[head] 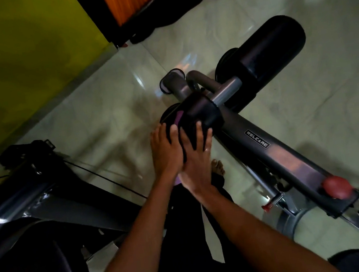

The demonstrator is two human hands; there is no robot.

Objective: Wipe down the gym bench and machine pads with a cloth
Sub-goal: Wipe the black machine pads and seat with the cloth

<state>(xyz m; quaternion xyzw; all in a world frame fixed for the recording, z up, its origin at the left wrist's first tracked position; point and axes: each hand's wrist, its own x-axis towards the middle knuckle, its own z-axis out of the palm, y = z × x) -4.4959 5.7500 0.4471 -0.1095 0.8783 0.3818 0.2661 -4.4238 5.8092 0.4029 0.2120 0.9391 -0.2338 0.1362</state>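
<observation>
Both hands are bunched on the near pad (202, 111), the black foam roller dead centre of the frame. The cloth (179, 119) is sandwiched in there; all I can really see is a purple sliver poking out just past the fingertips, plus another purple scrap under the wrists. The left hand (166, 152) has its fingers curled round the pad's lower-left end, cloth under them as far as I can tell. The right hand (200, 158) lies beside it and partly over it, fingers spread and fairly straight, pressing flat rather than gripping. The key bit: the pad's long axis follows the bar (227, 89), running lower left to upper right, and both hands sit at the lower-left end with fingers pointing up the frame. So I'd guess the wipe goes around the roller or slides along that axis. The far pad (269, 47) sits on the same bar towards the upper right, untouched by either hand, and the right hand is the nearer one. Only readable writing is "WELCARE" on a label (257, 138) on the grey beam (292, 157), right of the hands. There's a red knob (336, 186) further down, unmarked.
</observation>
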